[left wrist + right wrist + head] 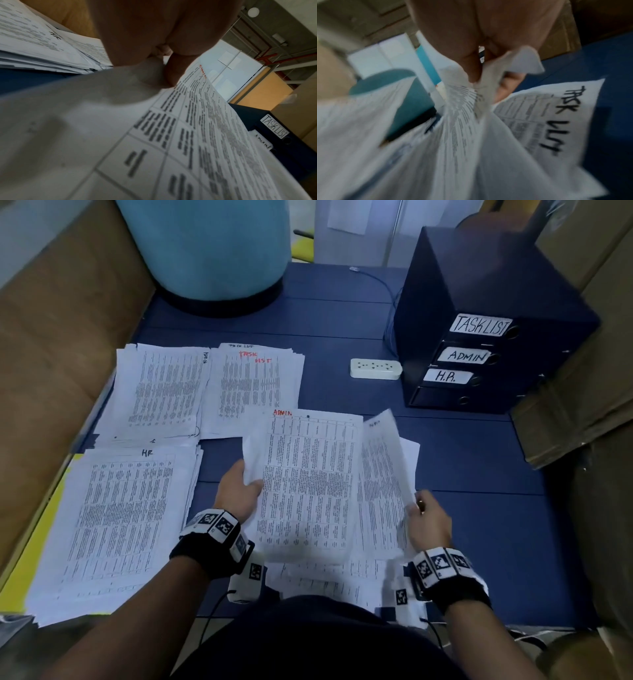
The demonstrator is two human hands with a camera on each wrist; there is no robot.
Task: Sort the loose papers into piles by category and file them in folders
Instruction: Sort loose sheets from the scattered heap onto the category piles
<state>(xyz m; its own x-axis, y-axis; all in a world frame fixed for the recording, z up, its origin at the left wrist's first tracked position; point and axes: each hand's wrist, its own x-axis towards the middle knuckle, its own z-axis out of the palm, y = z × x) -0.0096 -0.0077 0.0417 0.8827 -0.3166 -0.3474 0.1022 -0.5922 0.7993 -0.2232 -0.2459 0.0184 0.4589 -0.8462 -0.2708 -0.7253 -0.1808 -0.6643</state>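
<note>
My left hand (241,489) grips the left edge of a printed sheet headed ADMIN in red (310,481), lifted over the blue table (479,474); the left wrist view shows the thumb (173,70) on that ADMIN sheet (197,121). My right hand (426,517) pinches the edge of another sheet (385,460), raised and curled. In the right wrist view the fingers (471,63) clamp this blurred sheet (462,108), with a sheet marked TASK LIST (556,119) lying below. Sorted piles lie to the left: HR (120,518), ADMIN (161,392), TASK LIST (253,388).
Dark blue binders labelled TASKLIST (479,325), ADMIN (467,356) and H.R. (447,377) stand at the back right. A white power strip (375,368) lies beside them. A large blue drum (212,251) stands at the back. Cardboard boxes (58,337) flank both sides.
</note>
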